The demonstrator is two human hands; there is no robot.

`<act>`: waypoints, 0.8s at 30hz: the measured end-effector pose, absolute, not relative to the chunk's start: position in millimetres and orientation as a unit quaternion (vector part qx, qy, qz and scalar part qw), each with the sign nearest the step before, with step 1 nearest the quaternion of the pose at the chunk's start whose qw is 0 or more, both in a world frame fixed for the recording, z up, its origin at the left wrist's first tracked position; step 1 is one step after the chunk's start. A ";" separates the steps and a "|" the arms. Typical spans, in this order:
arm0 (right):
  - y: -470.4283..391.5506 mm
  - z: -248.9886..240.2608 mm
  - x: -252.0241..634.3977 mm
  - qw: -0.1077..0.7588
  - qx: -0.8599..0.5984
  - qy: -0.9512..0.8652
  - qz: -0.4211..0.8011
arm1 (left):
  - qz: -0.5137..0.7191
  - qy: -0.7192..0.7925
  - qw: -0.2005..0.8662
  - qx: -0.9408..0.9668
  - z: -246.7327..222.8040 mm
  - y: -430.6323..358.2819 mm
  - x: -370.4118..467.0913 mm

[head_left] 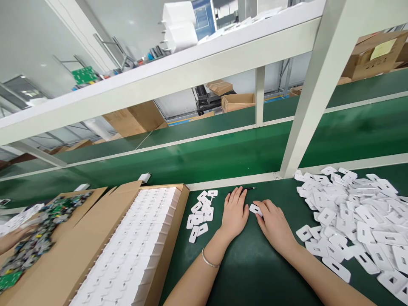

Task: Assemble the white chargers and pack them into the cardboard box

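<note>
Right hand [273, 223]: thumb and fingers pinched on one small white slotted plate [254, 209], held over the green worktop [248, 263], centre. Left hand [235, 214] just to its left, palm down, fingers stretched out and slightly parted, thumb apart; a dark thin tool [250, 188] lies at the fingertips' far side, contact cannot be told. Bracelet [210, 260] on left wrist. Left of that hand, a small cluster of similar plates [198, 217]; to the right, a large loose heap of them [353, 221]. Farther left, an open carton [168, 242] with rows of white pieces [127, 246]. Far left, circuit boards [47, 229] beside another person's hand [15, 239].
</note>
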State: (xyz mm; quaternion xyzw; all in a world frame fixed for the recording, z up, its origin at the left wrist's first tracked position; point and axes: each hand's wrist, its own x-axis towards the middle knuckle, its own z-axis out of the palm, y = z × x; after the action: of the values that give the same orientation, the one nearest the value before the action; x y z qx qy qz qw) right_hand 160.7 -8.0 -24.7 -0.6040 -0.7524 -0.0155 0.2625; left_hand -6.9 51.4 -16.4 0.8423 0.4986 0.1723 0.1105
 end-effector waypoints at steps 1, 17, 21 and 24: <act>-8.1 -23.4 160.6 0.269 -0.602 -0.751 -0.011 | 0.174 0.498 0.110 0.842 -16.7 51.3 -7.0; -11.3 -15.9 159.7 0.279 -0.612 -0.740 0.001 | 0.184 0.494 0.106 0.843 -16.1 50.7 -7.5; -11.7 -15.7 159.6 0.257 -0.618 -0.743 0.010 | 0.186 0.496 0.104 0.842 -16.8 50.3 -7.6; -11.6 -14.8 159.7 0.268 -0.613 -0.743 0.020 | 0.188 0.496 0.102 0.842 -17.7 50.2 -7.6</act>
State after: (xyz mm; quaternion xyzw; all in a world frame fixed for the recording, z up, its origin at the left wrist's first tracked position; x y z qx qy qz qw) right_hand 159.7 -11.6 -14.8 -0.6133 -0.7428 0.0200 0.2678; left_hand -7.6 50.2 -17.7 0.8419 0.4955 0.1875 0.1024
